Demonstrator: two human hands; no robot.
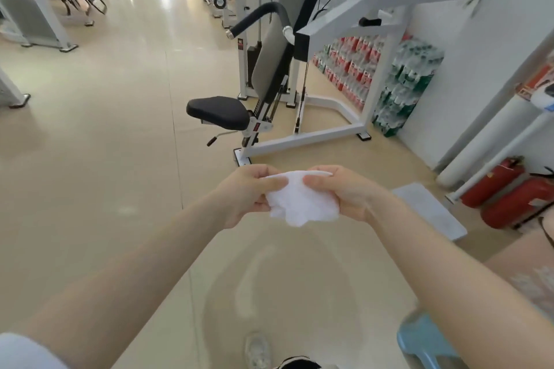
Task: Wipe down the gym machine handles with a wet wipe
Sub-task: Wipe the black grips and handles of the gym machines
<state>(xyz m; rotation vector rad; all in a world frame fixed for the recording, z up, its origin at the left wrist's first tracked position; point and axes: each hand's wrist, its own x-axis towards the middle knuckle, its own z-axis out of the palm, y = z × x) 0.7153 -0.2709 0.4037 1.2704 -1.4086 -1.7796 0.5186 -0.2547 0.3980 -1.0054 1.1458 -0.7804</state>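
Note:
A white wet wipe (301, 204) hangs bunched between both hands at chest height. My left hand (245, 193) pinches its left edge and my right hand (344, 190) pinches its right edge. Ahead stands a white gym machine (338, 27) with a black seat (217, 111) and a grey back pad. Its curved black handle (260, 13) with a chrome end cap sticks out to the left above the seat. Both hands are well short of the machine and apart from its handle.
Two red fire extinguishers (506, 192) lie by the right wall. Stacked packs of bottles (374, 75) sit behind the machine. A blue plastic stool (425, 341) is at bottom right, a grey mat (431, 210) on the floor nearby. More machines stand far left and behind.

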